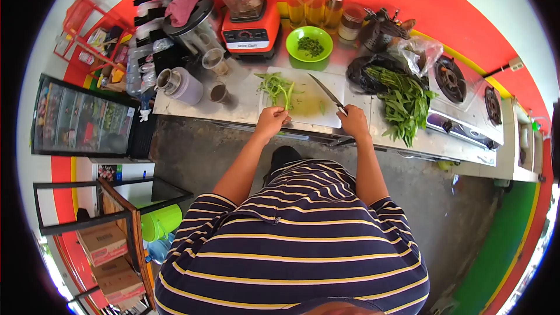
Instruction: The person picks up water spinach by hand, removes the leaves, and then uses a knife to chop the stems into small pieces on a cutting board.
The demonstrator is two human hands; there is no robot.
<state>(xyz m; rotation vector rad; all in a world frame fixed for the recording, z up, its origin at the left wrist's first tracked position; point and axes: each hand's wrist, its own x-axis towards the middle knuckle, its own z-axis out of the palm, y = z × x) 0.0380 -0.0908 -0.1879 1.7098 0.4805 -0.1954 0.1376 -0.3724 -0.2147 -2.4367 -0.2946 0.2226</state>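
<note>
My right hand (354, 122) is wrapped round the handle of a kitchen knife (326, 89), whose blade points up and left over the white cutting board (326, 118). At the board's near left edge my left hand (272, 121) pinches a pale green vegetable stem (287, 98). A small heap of green stems and leaves (270, 84) lies on the board's left part, beside that stem. Greenish wet marks and small bits show on the board. Behind it stands a lime-green bowl (321, 52) with chopped greens (310, 47) inside.
Long leafy greens (402, 108) spill from a black plastic bag (363, 74) at the right, next to a gas stove (466, 96). Along the back stand a red blender (249, 32) and pump bottles (315, 6). Cups and a metal-topped jug (184, 86) are on the left.
</note>
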